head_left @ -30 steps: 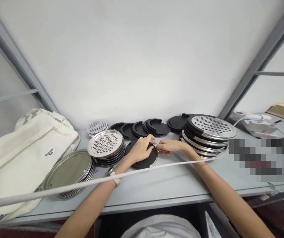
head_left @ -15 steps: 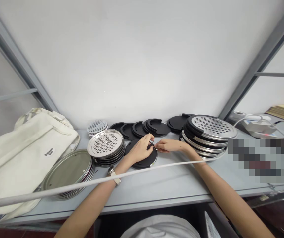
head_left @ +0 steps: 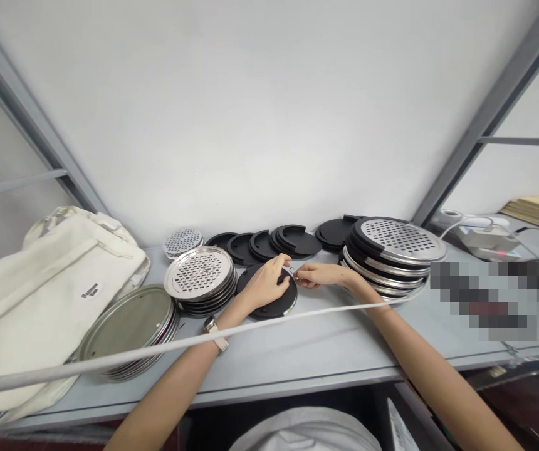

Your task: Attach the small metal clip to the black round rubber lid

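A black round disc [head_left: 276,307] lies flat on the grey table in front of me. My left hand [head_left: 266,283] rests on top of it, fingers bent and thumb near its right edge, holding it. At that edge, my right hand [head_left: 315,275] pinches a small thin metal ring or hook [head_left: 292,270]. Its exact form is too small to make out, and the fingers cover part of it. Left of the disc stands a stack of round metal plates with a perforated grater plate [head_left: 198,272] on top.
Several black discs [head_left: 300,241] lie overlapping along the wall. A tall stack topped by a perforated silver disc [head_left: 401,239] stands right. Olive-grey round plates [head_left: 128,319] and a cream cloth bag [head_left: 29,294] are left. A white bar [head_left: 156,346] crosses in front.
My right hand has drawn slightly right, away from the disc's edge, and the small metal piece shows more clearly between the hands. My left hand stays on the disc.
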{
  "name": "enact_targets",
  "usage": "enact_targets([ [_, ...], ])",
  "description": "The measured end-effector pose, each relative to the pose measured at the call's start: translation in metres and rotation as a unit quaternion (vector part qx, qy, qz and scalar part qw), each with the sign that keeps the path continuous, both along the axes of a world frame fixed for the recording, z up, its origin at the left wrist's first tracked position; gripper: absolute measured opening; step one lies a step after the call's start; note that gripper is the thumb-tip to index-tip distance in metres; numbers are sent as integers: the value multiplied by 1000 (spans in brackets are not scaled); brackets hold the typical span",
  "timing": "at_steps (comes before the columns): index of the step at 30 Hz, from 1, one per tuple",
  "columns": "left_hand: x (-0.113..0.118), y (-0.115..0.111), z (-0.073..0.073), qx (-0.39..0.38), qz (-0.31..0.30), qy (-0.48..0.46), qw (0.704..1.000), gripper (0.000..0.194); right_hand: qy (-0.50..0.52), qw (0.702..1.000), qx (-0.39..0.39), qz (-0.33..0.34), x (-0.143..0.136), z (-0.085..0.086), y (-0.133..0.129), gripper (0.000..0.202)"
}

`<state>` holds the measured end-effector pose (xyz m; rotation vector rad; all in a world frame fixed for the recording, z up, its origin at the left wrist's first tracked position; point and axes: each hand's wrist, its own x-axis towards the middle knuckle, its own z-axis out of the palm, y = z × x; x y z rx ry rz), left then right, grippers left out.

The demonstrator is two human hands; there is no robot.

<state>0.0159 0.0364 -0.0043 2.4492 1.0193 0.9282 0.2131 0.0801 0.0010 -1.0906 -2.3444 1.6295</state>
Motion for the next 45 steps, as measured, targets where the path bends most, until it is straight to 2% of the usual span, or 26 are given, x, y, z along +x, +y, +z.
enact_targets([
  [8, 0, 0, -1, 20, -1, 8, 1000, 37, -1, 1000, 18, -25, -3, 2, -3, 30],
  [14, 0, 1, -2, 30, -4, 16, 999, 35, -3, 1000, 12, -9, -3, 5, -5, 27],
  [18, -1, 3, -4, 5, 2, 0, 1000, 35, 18, 1000, 5, -9, -1, 2, -3, 23],
  [23, -5, 5, -7, -64, -1, -30, 998, 38, 27, 999, -12, -25, 1, -2, 0, 21],
  [25, -7, 3, -6, -90, 3, -36, 995, 38, 26, 999, -13, -25, 1, -1, 0, 22],
  [28, -9, 1, -2, -85, 21, -35, 996, 37, 30, 999, -8, -14, 1, 1, -2, 30],
  [33, -6, -3, 0, -34, 97, 23, 994, 11, 38, 999, -17, -8, 2, 4, -4, 45],
  [35, -4, -3, 0, -31, 117, 46, 992, 11, 38, 999, -22, -11, 1, 4, -4, 46],
  [43, -2, -5, 5, -43, 112, 82, 989, 7, 31, 998, -35, -38, 1, -2, -5, 49],
  [45, -1, -4, 5, -51, 104, 67, 991, 18, 29, 998, -36, -40, 3, -4, -5, 48],
])
